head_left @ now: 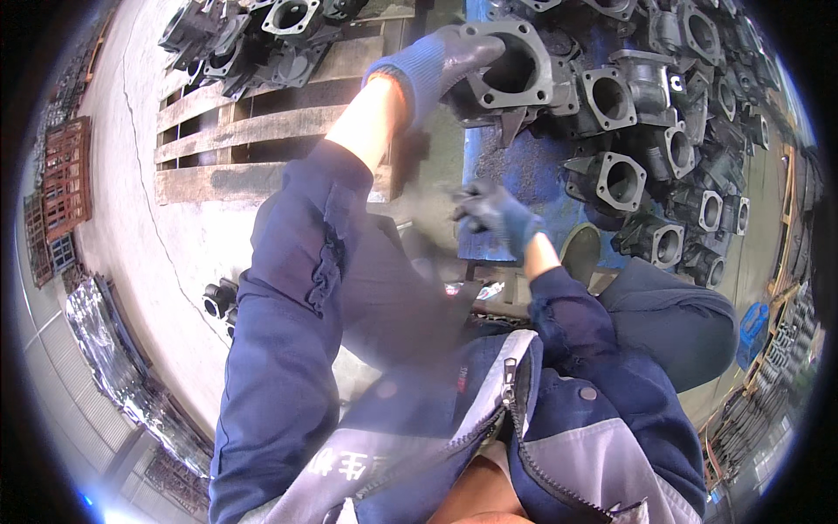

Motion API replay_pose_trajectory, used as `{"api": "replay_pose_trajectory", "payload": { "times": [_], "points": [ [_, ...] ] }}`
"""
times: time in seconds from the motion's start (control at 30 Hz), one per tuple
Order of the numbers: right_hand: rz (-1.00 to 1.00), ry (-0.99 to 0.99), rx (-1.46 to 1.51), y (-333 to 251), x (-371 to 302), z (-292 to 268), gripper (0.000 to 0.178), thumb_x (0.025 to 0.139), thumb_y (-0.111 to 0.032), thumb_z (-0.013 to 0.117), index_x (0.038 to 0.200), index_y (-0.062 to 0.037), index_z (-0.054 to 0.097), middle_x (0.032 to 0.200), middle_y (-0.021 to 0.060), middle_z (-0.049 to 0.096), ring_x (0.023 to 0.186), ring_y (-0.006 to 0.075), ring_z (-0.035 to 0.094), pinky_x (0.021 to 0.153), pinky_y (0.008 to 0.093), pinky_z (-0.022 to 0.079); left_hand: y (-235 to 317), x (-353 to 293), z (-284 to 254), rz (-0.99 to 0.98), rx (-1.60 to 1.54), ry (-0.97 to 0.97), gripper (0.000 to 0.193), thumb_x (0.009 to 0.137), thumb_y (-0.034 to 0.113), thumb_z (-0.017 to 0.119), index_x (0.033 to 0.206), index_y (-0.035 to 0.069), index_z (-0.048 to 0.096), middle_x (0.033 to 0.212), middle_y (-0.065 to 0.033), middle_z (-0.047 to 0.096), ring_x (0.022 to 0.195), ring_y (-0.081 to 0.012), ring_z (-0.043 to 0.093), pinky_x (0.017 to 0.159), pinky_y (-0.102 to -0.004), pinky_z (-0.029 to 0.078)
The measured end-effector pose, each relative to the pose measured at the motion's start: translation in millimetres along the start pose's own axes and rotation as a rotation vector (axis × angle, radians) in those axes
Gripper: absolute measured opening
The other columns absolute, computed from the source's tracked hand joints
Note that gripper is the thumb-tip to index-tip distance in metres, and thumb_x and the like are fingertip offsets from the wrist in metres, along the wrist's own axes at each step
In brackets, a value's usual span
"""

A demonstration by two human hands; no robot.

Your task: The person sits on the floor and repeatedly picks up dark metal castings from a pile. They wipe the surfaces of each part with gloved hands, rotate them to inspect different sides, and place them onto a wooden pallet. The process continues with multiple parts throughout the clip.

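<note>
While the left hand point(445, 61) grips a grey metal casting point(515, 74), right hand point(493, 214) hovers half-curled, blurred, holding nothing visible.

A blue worktop point(524, 166) carries dark grey metal castings point(663, 131), crowded over its right side. Left of the worktop, a wooden pallet point(253, 131) lies on the concrete floor point(131, 218) with more castings point(244, 39) heaped at its far end.
</note>
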State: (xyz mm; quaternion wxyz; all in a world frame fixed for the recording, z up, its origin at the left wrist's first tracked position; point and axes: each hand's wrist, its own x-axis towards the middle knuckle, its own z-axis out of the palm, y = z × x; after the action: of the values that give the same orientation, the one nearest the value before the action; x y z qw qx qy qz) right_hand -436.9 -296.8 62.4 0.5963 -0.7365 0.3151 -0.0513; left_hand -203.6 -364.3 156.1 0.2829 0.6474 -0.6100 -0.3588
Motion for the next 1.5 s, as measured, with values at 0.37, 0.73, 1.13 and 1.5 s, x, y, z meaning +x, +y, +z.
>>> {"api": "replay_pose_trajectory", "payload": {
  "times": [0.37, 0.73, 1.13, 1.5],
  "points": [
    [0.040, 0.144, -0.527, 2, 138, 160, 0.025, 0.084, -0.023, 0.060, 0.107, -0.0163, 0.070, 0.101, 0.0157, 0.071, 0.097, 0.0338, 0.067, 0.086, 0.0458, 0.049, 39, 4, 5, -0.350, -0.189, 0.106, 0.043, 0.096, 0.035, 0.053, 0.115, -0.003, 0.061, 0.096, -0.0159, 0.068, 0.087, -0.0275, 0.064, 0.080, -0.0376, 0.050],
    [-0.002, 0.050, -0.627, -8, 92, 85, 0.029, 0.087, -0.034, 0.060, 0.110, -0.0181, 0.067, 0.105, 0.0128, 0.067, 0.091, 0.0268, 0.065, 0.080, 0.0443, 0.049, 28, -2, 3, -0.133, -0.168, 0.127, 0.031, 0.087, 0.021, 0.053, 0.098, -0.005, 0.067, 0.089, -0.0206, 0.071, 0.085, -0.0310, 0.072, 0.073, -0.0378, 0.056],
    [0.212, 0.727, 1.251, 47, 52, -85, 0.056, 0.096, -0.061, 0.046, 0.122, -0.0154, 0.063, 0.100, 0.0046, 0.069, 0.079, 0.0247, 0.064, 0.067, 0.0387, 0.051, 58, -33, 81, -0.462, -0.151, 0.265, 0.063, 0.090, 0.053, 0.056, 0.111, -0.006, 0.066, 0.112, -0.0293, 0.066, 0.109, -0.0407, 0.063, 0.090, -0.0462, 0.049],
    [0.390, 0.792, 0.040, 118, 59, -92, 0.065, 0.100, -0.054, 0.040, 0.119, 0.0043, 0.061, 0.110, 0.0232, 0.066, 0.099, 0.0339, 0.063, 0.084, 0.0376, 0.049, -17, 0, 58, -0.424, 0.283, 0.374, 0.020, 0.095, 0.024, 0.060, 0.103, 0.008, 0.069, 0.102, -0.0158, 0.069, 0.090, -0.0296, 0.067, 0.077, -0.0413, 0.053]
  ]
}}
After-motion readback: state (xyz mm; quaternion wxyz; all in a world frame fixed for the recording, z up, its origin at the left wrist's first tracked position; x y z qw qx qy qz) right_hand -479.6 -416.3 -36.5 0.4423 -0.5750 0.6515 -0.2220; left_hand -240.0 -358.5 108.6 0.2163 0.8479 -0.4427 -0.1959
